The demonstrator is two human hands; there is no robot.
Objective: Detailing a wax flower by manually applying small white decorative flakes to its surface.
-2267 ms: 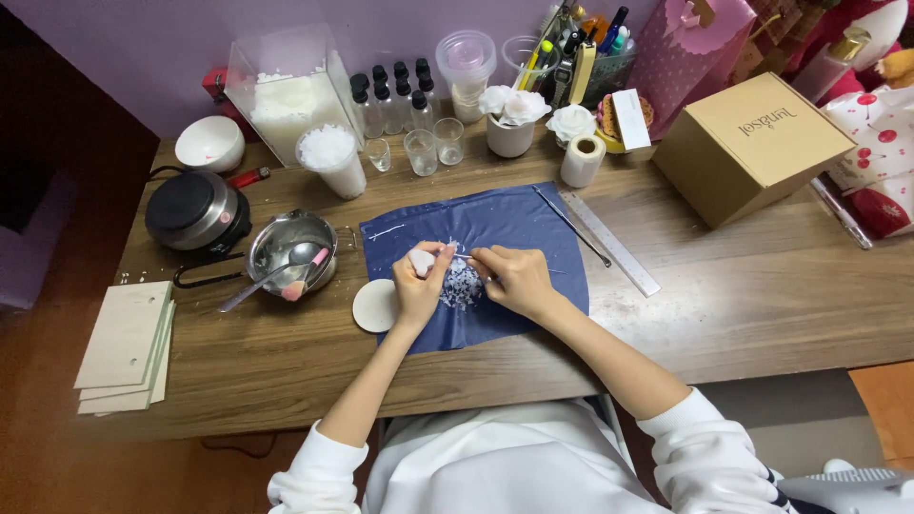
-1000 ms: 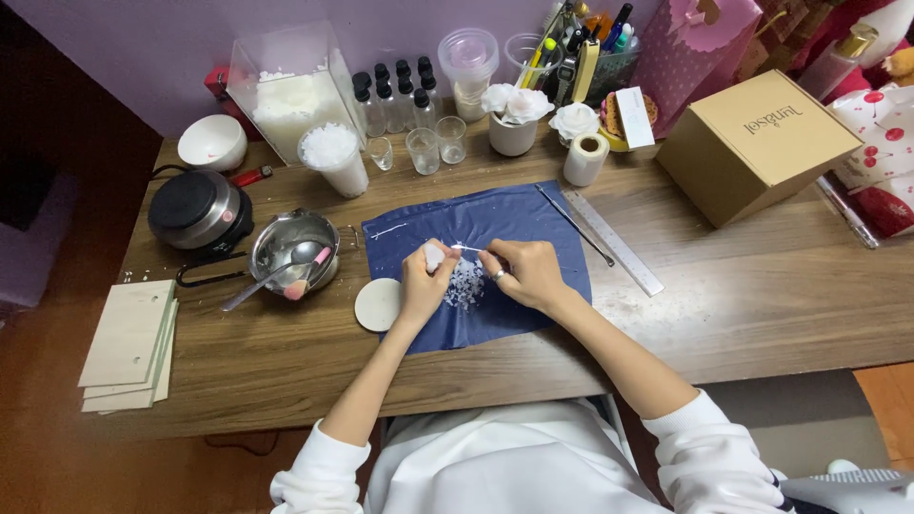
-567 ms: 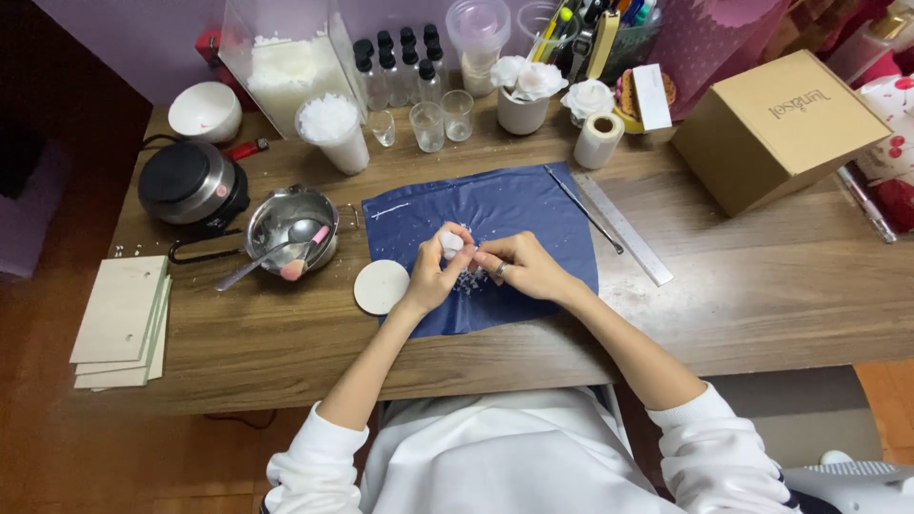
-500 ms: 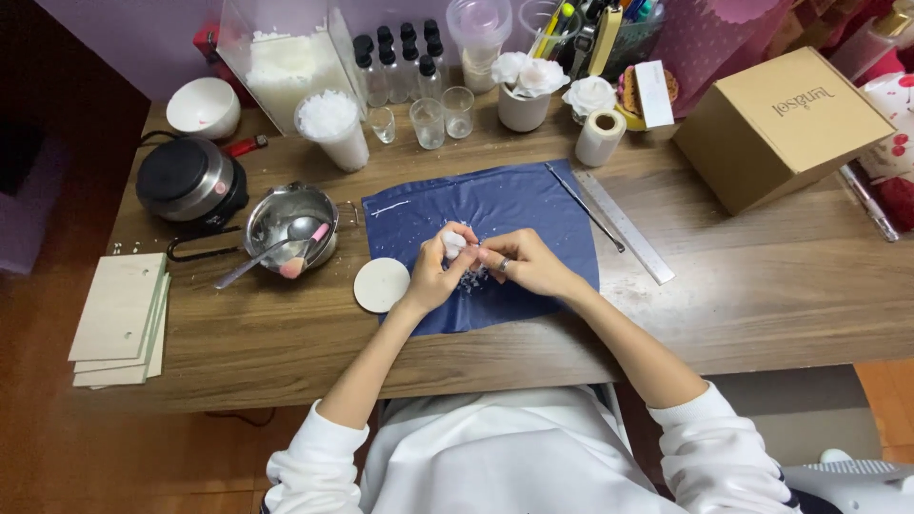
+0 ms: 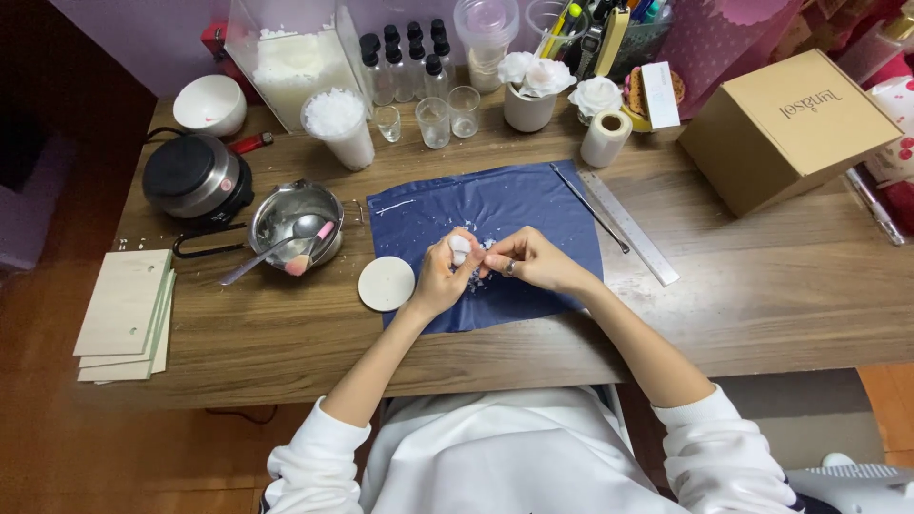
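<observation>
Head camera is showing the left hand [image 5: 440, 279] pinching a small white waxy lump [image 5: 460, 249] while the right hand [image 5: 529, 263] is pressing fingertips against it above a dark blue cloth [image 5: 495, 205] scattered with white flakes.

Bare tabletop [image 5: 762, 305] R of ruler [image 5: 628, 227], open for a hand. L: disc [image 5: 386, 284], pot [image 5: 297, 225], hotplate [image 5: 195, 179] crowd in. Back edge blocked w/ glasses [image 5: 433, 122], bottles [image 5: 405, 62], box [image 5: 790, 128].
</observation>
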